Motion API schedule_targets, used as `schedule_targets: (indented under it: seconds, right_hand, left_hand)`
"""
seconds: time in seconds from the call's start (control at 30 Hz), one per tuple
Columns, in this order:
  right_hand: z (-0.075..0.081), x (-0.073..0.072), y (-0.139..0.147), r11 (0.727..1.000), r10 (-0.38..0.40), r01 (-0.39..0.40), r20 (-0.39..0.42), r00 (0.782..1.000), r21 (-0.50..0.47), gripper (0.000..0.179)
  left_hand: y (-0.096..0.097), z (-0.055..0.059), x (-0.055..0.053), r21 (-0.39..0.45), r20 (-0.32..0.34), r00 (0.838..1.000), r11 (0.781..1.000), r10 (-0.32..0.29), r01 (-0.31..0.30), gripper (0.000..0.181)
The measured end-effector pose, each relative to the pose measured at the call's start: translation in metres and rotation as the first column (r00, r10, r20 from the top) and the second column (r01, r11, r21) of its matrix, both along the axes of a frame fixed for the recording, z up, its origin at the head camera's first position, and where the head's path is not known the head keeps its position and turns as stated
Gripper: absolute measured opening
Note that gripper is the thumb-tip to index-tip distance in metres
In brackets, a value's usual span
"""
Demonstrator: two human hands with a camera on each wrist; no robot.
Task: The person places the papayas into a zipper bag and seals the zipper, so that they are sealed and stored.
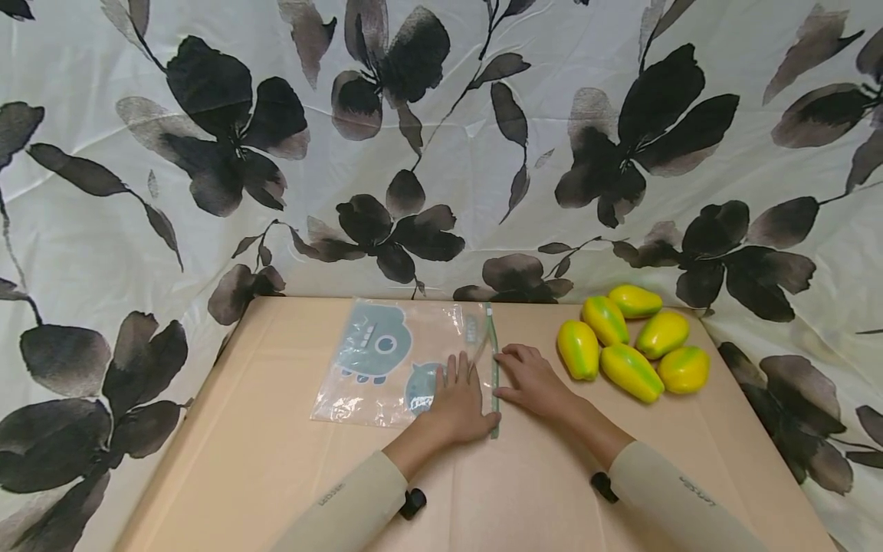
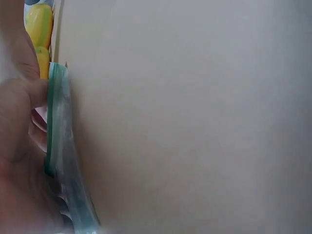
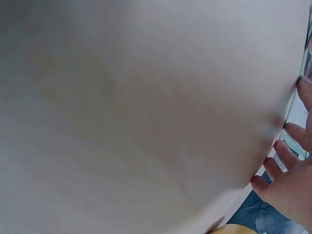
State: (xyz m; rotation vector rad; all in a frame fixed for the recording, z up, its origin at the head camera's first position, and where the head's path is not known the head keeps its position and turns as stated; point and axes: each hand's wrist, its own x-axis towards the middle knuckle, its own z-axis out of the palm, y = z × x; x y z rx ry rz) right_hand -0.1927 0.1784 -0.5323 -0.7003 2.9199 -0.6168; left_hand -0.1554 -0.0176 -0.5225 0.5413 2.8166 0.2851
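A clear zip bag point(image 1: 441, 314) printed with blue-grey cartoon animals lies flat on the board, its green zip strip point(image 1: 494, 368) on the right side. My left hand point(image 1: 458, 402) rests palm down on the bag with fingers spread, and its thumb reaches the strip. In the left wrist view that thumb point(image 2: 39, 92) is against the green zip edge point(image 2: 54, 117). From the other side, my right hand point(image 1: 538, 381) touches the strip with thumb and fingertips set apart. The right wrist view shows those fingers point(image 3: 287, 156) extended, tips down at the board.
Several yellow-green fruits point(image 1: 631, 372), shaped like papayas or mangoes, sit grouped at the back right, beyond my right hand. The light brown cardboard board point(image 1: 262, 445) has a far edge against a white floral cloth point(image 1: 483, 207), which also hangs along both sides.
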Motion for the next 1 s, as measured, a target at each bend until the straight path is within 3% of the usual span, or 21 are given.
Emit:
schedule_targets:
  seconds: [0.17,0.37,0.7,1.0]
  right_hand:
    - [0.002,0.000,0.000,1.000,-0.003,0.003,0.000,1.000,0.009,0.071]
    - [0.004,0.000,0.000,1.000,0.004,-0.004,0.006,1.000,-0.010,0.071]
    - [0.000,0.000,0.000,1.000,-0.002,0.002,0.004,1.000,-0.018,0.072]
    - [0.001,0.001,0.002,1.000,-0.005,0.005,-0.003,1.000,-0.016,0.072]
  left_hand:
    - [-0.003,0.002,0.000,0.084,0.018,1.000,0.996,0.019,-0.020,0.105]
    - [-0.008,0.003,-0.001,0.248,0.013,0.997,0.966,0.077,-0.078,0.115]
    - [-0.011,-0.002,-0.003,0.355,-0.073,0.982,0.925,0.174,-0.137,0.133]
    - [-0.013,-0.002,-0.001,0.414,-0.098,0.975,0.899,0.199,-0.142,0.133]
